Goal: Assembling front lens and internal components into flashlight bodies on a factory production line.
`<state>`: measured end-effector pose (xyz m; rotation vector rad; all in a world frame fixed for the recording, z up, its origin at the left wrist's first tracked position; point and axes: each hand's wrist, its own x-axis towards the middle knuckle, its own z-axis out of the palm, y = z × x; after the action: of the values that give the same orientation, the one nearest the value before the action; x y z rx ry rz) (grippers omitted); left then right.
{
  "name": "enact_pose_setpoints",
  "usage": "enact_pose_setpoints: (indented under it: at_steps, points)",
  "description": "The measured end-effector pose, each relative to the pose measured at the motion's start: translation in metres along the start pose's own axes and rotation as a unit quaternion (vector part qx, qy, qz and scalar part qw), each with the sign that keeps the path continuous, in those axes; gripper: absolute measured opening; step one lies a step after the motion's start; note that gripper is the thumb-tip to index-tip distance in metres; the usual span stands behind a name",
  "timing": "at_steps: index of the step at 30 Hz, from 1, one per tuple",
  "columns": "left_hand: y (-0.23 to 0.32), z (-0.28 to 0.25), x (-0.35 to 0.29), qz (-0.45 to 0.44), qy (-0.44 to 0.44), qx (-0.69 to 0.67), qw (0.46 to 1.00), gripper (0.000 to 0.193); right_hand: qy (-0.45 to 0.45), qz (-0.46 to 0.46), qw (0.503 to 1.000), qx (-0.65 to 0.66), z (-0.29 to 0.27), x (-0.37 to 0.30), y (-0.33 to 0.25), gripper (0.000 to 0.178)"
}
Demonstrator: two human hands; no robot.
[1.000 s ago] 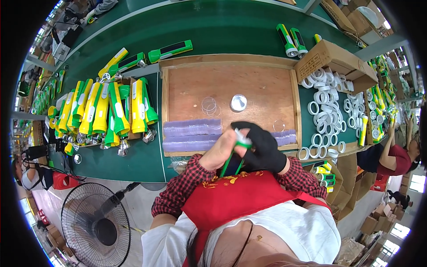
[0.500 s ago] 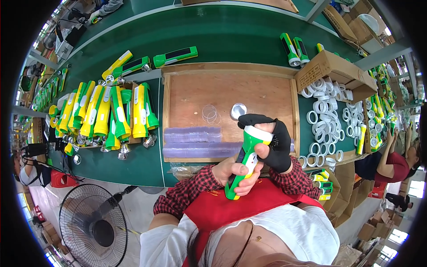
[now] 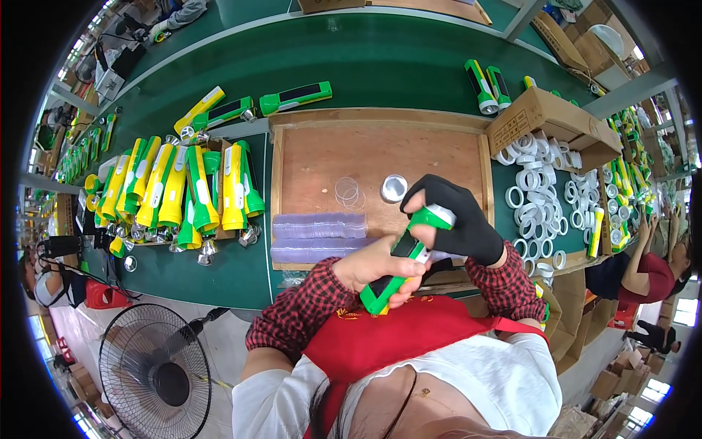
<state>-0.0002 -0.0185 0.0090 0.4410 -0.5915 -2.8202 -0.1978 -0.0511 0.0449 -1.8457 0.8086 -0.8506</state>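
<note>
A green and yellow flashlight with a dark panel is held slantwise in front of my red apron. My left hand, bare, is wrapped round its body near the lower end. Over its wide head, which has a white rim, my right hand in a black glove with bare fingertips is closed. The palm hides part of the head. Just beyond my hands, on a wooden tray, lie a round silver reflector cup, a few thin clear discs and long stacks of clear lenses.
Several green and yellow flashlights lie piled at the left, with silver reflectors among them. White rings spill from a cardboard box at the right. A standing fan is at lower left. Other people work farther off.
My right hand has turned about the flashlight's head, showing more of the back of the glove. The flashlight has rolled, so its dark panel faces up more.
</note>
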Motion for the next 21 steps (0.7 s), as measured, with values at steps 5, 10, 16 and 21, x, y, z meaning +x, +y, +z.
enact_pose_setpoints:
  at_steps: [5,10,16,21]
  points:
    - [0.017,-0.013,0.013,0.073,0.189,0.389,0.899,0.038,0.106,0.002,0.990,-0.088,0.016,-0.002,0.022,0.015]
    - [0.010,-0.021,0.025,0.238,0.268,0.528,0.770,0.046,0.030,-0.017,0.999,-0.034,-0.013,0.015,0.012,0.032]
    - [0.028,0.005,0.007,0.120,0.174,0.390,0.896,0.046,0.034,-0.061,0.987,-0.142,-0.011,0.018,-0.002,0.029]
    - [0.031,-0.003,-0.009,0.045,0.000,0.228,0.973,0.028,0.017,-0.157,0.986,-0.058,-0.009,0.027,-0.005,0.024]
